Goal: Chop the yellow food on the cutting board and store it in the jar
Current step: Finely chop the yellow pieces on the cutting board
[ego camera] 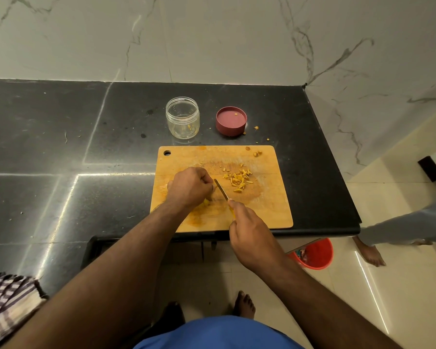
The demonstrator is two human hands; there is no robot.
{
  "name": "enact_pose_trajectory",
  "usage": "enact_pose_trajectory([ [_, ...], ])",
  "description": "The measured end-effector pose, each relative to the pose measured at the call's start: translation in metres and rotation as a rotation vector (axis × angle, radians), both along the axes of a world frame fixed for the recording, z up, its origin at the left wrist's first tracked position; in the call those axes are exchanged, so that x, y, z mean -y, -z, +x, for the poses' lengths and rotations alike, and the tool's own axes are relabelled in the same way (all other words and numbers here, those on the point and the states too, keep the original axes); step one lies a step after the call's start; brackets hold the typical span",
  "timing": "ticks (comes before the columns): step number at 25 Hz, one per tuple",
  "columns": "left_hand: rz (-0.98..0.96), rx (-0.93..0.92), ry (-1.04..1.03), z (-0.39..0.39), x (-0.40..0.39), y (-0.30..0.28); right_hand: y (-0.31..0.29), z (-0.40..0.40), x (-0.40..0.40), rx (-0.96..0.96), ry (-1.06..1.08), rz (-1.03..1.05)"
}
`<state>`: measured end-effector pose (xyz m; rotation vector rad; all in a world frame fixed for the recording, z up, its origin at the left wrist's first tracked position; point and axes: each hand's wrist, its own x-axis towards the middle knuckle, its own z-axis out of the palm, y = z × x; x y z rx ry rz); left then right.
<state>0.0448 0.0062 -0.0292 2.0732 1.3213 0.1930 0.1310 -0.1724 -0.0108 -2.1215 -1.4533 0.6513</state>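
Lying in small yellow sticks on the cutting board [269,207], chopped food [238,178]; right hand [252,238] grips knife [221,189], left hand [190,186] curled over a piece.

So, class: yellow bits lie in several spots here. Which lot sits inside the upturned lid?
The single small yellow bit in the pink lid. The main chopped pile lies on the cutting board.

No legible text, label, brand, number or sign observed on any surface or item in view; nothing further to record
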Motion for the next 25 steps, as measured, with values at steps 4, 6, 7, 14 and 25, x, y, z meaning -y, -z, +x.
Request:
enact_pose_trajectory([
  [4,-0.008,0.004,0.001,0.0,-0.001,0.001,0.001,0.0,-0.004,0.033,-0.01,-0.012],
  [6,-0.02,0.015,-0.008,0.0,-0.001,0.003,0.002,0.0,0.001,0.019,-0.014,-0.013],
  [7,-0.024,0.018,-0.011,0.001,-0.001,0.003,0.002,0.0,0.006,0.005,-0.015,-0.012],
  [14,-0.02,0.021,0.002,-0.001,-0.001,0.003,-0.005,0.002,0.014,-0.043,0.036,0.042],
  [25,-0.023,0.034,-0.012,-0.001,-0.001,0.004,0.001,-0.003,-0.001,0.03,-0.01,-0.026],
])
